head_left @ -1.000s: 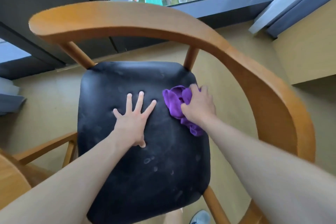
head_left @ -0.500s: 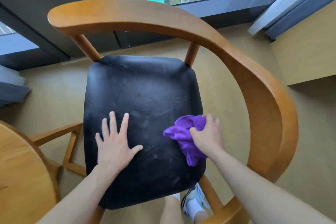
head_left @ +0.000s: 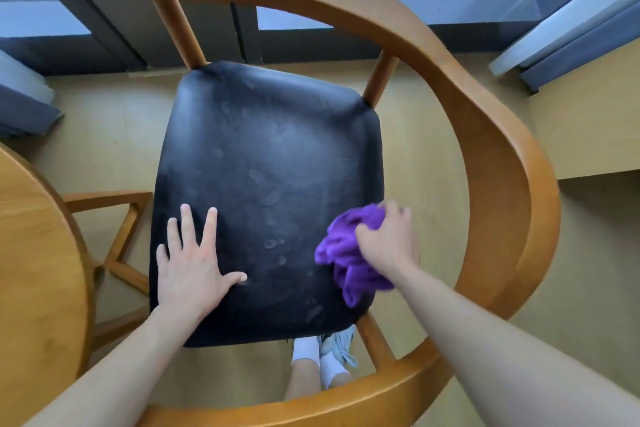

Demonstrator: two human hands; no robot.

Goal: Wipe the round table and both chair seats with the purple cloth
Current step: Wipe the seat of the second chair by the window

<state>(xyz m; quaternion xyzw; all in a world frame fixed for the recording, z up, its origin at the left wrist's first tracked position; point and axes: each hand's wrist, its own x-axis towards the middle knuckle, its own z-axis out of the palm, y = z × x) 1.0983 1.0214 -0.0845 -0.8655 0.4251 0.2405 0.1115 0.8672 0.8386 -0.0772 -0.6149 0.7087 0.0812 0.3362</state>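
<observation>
The purple cloth [head_left: 349, 255] is lying bunched on the near right corner of the black chair seat [head_left: 266, 184], with one fold hanging just over the seat's front edge. The right hand [head_left: 389, 241] is sitting on top of it, fingers curled down and clamped into the bundle, so most of the cloth is spilling out to the left of and below the knuckles; the fingertips themselves are blurred. The left hand [head_left: 194, 263] is pressing flat on the near left part of the seat, fingers spread apart, thumb pointing toward the cloth and well apart from it. Pale smudges are showing across the seat. The curved wooden backrest [head_left: 485, 135] is wrapping around the seat's right side. The round table [head_left: 38, 270] is filling the left edge.
</observation>
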